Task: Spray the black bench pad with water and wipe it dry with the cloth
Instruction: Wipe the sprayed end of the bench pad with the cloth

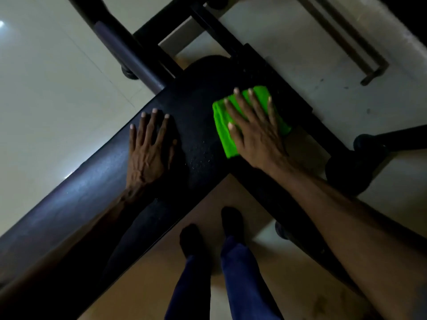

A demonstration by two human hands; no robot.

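The black bench pad (pixel 196 116) runs diagonally from lower left to upper centre, with fine water droplets glinting on its middle. A bright green folded cloth (pixel 221 125) lies on the pad's right side. My right hand (pixel 256 130) presses flat on the cloth with fingers spread and straight. My left hand (pixel 147 148) rests flat on the pad to the left of the cloth, fingers straight, holding nothing. No spray bottle is in view.
Black frame bars (pixel 288 107) of the bench cross under the pad toward the right. A padded roller bar (pixel 124 49) stands at upper left. Dark round pieces (pixel 369 144) sit at right. My feet (pixel 208 229) stand on the pale tiled floor (pixel 46 88) below the pad.
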